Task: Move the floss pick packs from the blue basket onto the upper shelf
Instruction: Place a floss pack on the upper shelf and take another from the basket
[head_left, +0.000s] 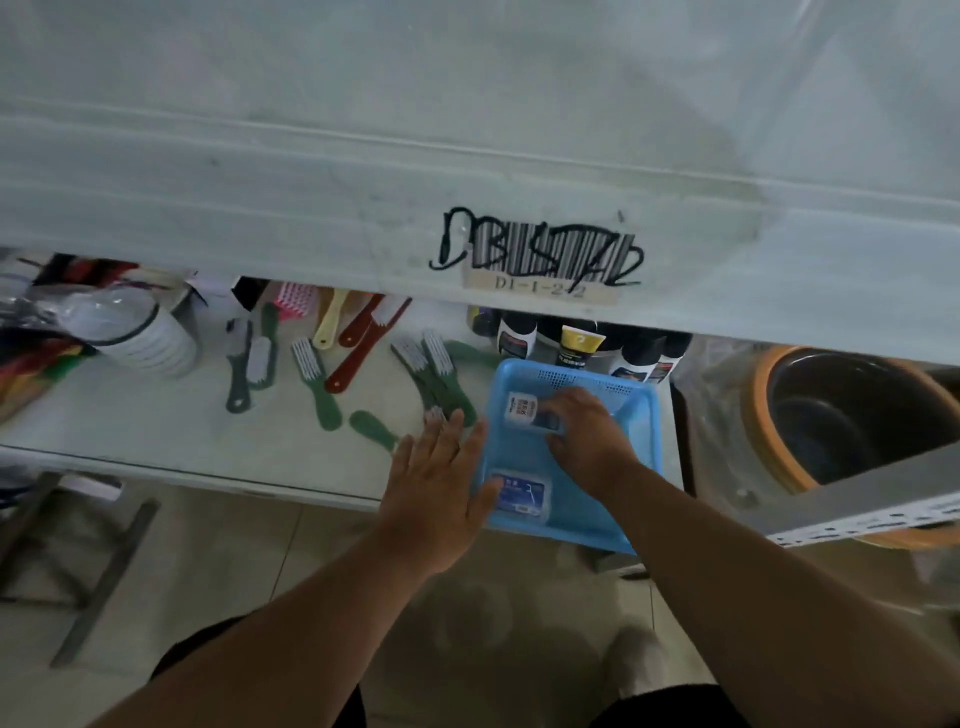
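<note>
A blue basket (641, 441) sits on the lower shelf at its front edge, jutting past it. Two floss pick packs lie inside. One pack (522, 408) is at the far left of the basket, and my right hand (587, 434) is curled over it, fingers on its right end. The other pack (522, 493) lies flat at the near left corner. My left hand (441, 483) rests spread against the basket's left rim, thumb touching the near pack. The upper shelf (467, 156) fills the top of the view, pale and bare, with a barcode label (545, 265) on its front edge.
Green, red and cream brushes (322, 374) lie scattered on the lower shelf left of the basket. Dark tubes (576, 343) stand behind it. A white container (140, 332) is at far left. An orange-rimmed bucket (852, 415) sits to the right, behind a perforated metal rail (857, 525).
</note>
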